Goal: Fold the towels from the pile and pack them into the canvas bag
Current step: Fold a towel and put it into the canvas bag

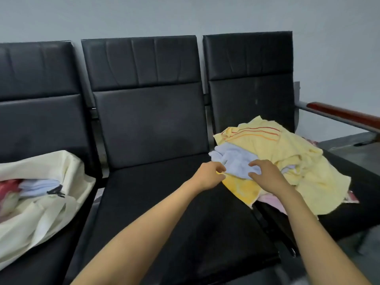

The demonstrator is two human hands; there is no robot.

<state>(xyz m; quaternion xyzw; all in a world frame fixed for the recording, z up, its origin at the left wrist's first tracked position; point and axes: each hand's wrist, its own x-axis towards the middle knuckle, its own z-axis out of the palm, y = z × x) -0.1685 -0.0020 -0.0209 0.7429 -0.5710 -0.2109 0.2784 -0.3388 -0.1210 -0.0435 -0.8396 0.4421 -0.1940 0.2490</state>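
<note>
1. Two hands meet on the light blue towel (234,159), which lies crumpled at the near left edge of the pile.
2. The left hand (209,174) pinches the towel's left edge between thumb and curled fingers.
3. The right hand (265,174) grips the same towel with bent fingers from the right.
4. The pile sits on the right seat (341,219): a pale yellow towel (287,153) with orange stripes on top, a deeper yellow towel (240,189) and a pink towel (271,202) beneath.
5. The middle seat (164,212) lies between the pile and the bag.
6. The canvas bag (51,202) lies open on the left seat (41,264), with folded light blue towels (39,185) inside beside a red cloth (8,188).
</note>
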